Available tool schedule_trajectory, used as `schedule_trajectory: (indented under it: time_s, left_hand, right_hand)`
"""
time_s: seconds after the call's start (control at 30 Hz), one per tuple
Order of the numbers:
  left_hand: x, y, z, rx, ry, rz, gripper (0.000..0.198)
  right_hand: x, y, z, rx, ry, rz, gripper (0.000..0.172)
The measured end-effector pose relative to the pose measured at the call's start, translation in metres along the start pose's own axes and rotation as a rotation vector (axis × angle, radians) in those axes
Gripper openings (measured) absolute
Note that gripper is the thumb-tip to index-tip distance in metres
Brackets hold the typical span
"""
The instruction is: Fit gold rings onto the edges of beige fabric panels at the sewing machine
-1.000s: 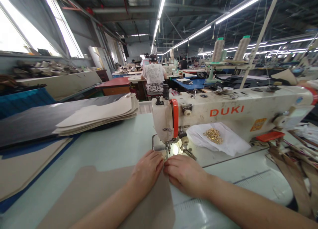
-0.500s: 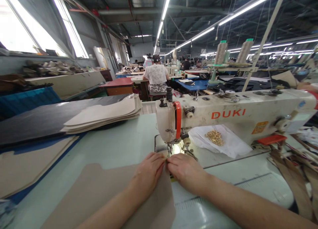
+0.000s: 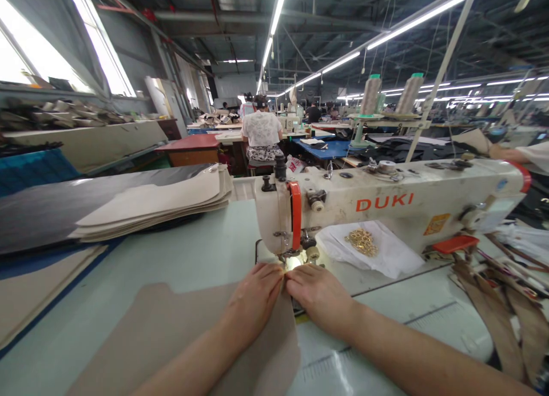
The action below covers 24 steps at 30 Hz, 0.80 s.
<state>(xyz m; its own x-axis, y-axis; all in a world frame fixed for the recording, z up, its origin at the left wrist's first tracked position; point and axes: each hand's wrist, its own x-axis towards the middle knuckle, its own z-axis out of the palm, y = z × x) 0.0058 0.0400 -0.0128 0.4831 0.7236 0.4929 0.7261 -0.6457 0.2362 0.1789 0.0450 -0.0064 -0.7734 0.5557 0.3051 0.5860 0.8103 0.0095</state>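
A flat beige fabric panel (image 3: 193, 316) lies on the pale green table, its far corner under my hands in front of the sewing machine (image 3: 334, 193). My left hand (image 3: 256, 297) rests on the panel, fingers bent and closed at its far edge. Beside it, my right hand (image 3: 318, 293) is closed too, its fingertips pinching the same edge and meeting the left ones. Just beyond them is the machine's lit needle area (image 3: 294, 262). The fingers hide the exact spot of the pinch and most of the presser foot.
Small gold metal pieces (image 3: 361, 242) lie on a white sheet (image 3: 403, 261) on the machine bed. A stack of beige panels (image 3: 154, 204) sits at the left. Brown straps (image 3: 489, 310) hang at the right. Thread cones (image 3: 370, 96) stand behind; a seated person (image 3: 262, 130) works ahead.
The view has shifted slightly, so the machine and background appear further left. Both hands stay at the panel's edge, a little closer to the needle area in the picture.
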Motion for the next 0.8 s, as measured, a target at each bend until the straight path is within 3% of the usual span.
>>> schedule_trajectory:
  time_s: [0.8]
  left_hand:
    - [0.002,-0.012,0.007,-0.019,-0.018,-0.006,0.021]
  right_hand:
    - [0.003,0.004,0.006,0.043,0.019,0.044,0.009]
